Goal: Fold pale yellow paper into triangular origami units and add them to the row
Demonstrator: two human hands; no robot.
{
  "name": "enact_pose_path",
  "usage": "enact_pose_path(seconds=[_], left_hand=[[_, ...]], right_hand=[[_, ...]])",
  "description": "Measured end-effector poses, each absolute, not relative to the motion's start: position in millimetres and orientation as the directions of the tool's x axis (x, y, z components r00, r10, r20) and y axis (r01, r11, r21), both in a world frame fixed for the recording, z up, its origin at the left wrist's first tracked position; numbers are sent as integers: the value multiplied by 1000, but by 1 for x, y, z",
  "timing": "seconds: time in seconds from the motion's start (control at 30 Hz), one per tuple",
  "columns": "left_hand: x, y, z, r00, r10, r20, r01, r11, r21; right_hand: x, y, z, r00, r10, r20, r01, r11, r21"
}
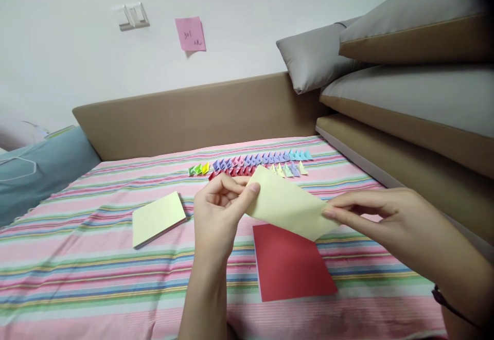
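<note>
A pale yellow sheet of paper point(289, 206) is held up in the air, tilted, between my two hands. My left hand point(224, 196) pinches its left corner between thumb and fingers. At the opposite corner, my right hand point(370, 209) grips the sheet with thumb and fingertips. Below the sheet lies a red square paper pad point(293, 268), its upper edge partly covered. To the left rests a stack of pale yellow paper point(158, 219). Behind my hands, small folded paper pieces point(254, 160) in many colours stand in two rows.
A pink striped cloth point(96, 257) covers the bed. At the back stands a brown padded board point(193, 116), with grey and brown cushions point(409, 98) piled on the right. A blue-grey pillow point(42, 170) is at the left. The wall carries a pink note point(190, 34) and light switches point(133, 16).
</note>
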State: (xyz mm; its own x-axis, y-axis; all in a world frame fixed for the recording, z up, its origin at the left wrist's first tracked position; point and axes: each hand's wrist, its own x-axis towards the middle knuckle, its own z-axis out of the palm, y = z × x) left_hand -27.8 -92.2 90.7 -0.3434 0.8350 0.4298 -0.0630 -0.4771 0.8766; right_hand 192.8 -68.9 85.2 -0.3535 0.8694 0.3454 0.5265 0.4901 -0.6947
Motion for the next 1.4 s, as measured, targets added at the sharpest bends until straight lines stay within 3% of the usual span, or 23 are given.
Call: enact_pose_path(seconds=[0.37, 0.57, 1.03, 1.4], left_hand=[[-24, -103, 101, -348, 799, 490, 128, -477, 869], [-21, -100, 100, -462, 784, 414, 68, -434, 898], [-23, -103, 104, -410, 827, 384, -18, -428, 904], [-31, -102, 97, -313, 872, 378, 24, -390, 920]], right_hand=[[199, -70, 86, -387, 865, 319, 544, 494, -678], [198, -69, 85, -399, 867, 299, 540, 486, -688], [204, -70, 85, -386, 864, 324, 543, 497, -677], [208, -68, 84, -455, 867, 202, 481, 431, -763]])
